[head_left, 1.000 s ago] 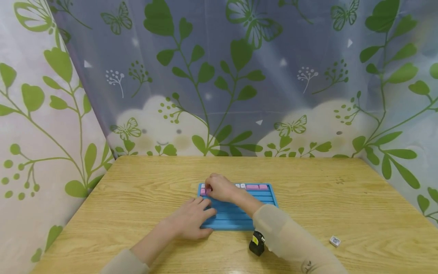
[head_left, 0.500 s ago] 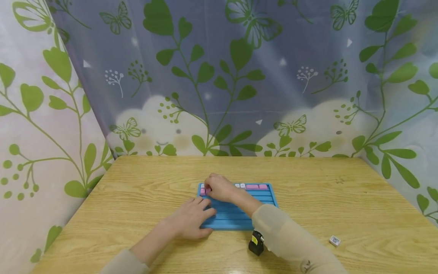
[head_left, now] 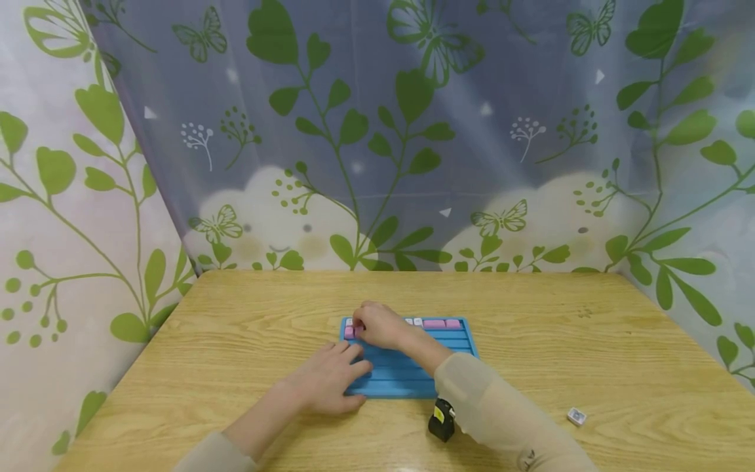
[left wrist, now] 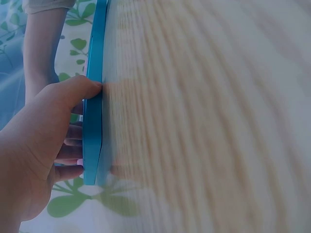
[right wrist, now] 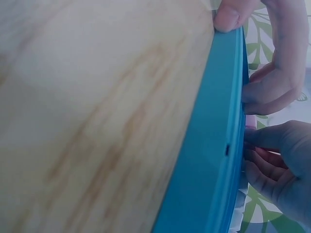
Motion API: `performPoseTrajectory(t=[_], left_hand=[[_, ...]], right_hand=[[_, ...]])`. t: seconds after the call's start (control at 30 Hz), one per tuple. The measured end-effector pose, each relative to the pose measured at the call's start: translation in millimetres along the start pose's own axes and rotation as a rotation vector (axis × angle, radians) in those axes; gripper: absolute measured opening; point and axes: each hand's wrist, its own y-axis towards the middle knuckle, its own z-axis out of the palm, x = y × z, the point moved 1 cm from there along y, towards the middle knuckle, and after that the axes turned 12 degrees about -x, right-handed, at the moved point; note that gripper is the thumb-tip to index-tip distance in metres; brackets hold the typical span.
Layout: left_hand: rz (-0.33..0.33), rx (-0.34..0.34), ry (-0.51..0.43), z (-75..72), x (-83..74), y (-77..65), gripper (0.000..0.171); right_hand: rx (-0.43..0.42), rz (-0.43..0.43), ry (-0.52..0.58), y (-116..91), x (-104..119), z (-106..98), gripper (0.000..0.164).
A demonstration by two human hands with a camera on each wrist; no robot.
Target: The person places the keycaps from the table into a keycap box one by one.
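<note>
A blue keyboard base lies on the wooden table, its bare rows facing up. White keycaps and pink keycaps line its far row. My right hand reaches across to the far left corner, thumb and fingertips pinching a pink keycap beside another pink one. In the right wrist view these fingertips sit close against the base's top. My left hand rests with spread fingers on the base's left side. Its thumb touches the front edge in the left wrist view.
A small white square piece lies on the table at the right. A black device with a yellow label sits at the right wrist. Leaf-patterned curtains hang behind the table and along both sides.
The head view has tilted very slightly. Both hands and the keyboard base stay practically where they were.
</note>
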Motion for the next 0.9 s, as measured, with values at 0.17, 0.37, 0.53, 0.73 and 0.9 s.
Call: performPoseTrajectory(t=[0.17, 0.37, 0.53, 0.73, 0.9], left_hand=[[0.000, -0.004, -0.003, 0.6, -0.2, -0.2, 0.045], [-0.003, -0.005, -0.005, 1.5, -0.2, -0.3, 0.045], [-0.001, -0.010, -0.003, 2.0, -0.4, -0.5, 0.044], [0.009, -0.031, -0.013, 2.3, 0.1, -0.6, 0.043], [0.010, -0.024, -0.006, 1.8, 0.3, -0.1, 0.044]], right_hand=[[0.005, 0.002, -0.010, -0.2, -0.2, 1.1, 0.011], [0.002, -0.008, -0.017, -0.8, 0.7, 0.7, 0.011], [0.010, -0.010, -0.023, -1.2, 1.4, 1.0, 0.010], [0.004, -0.030, -0.037, -0.4, 0.7, 0.9, 0.009], [-0.014, -0.049, -0.050, -0.3, 1.4, 0.6, 0.008]])
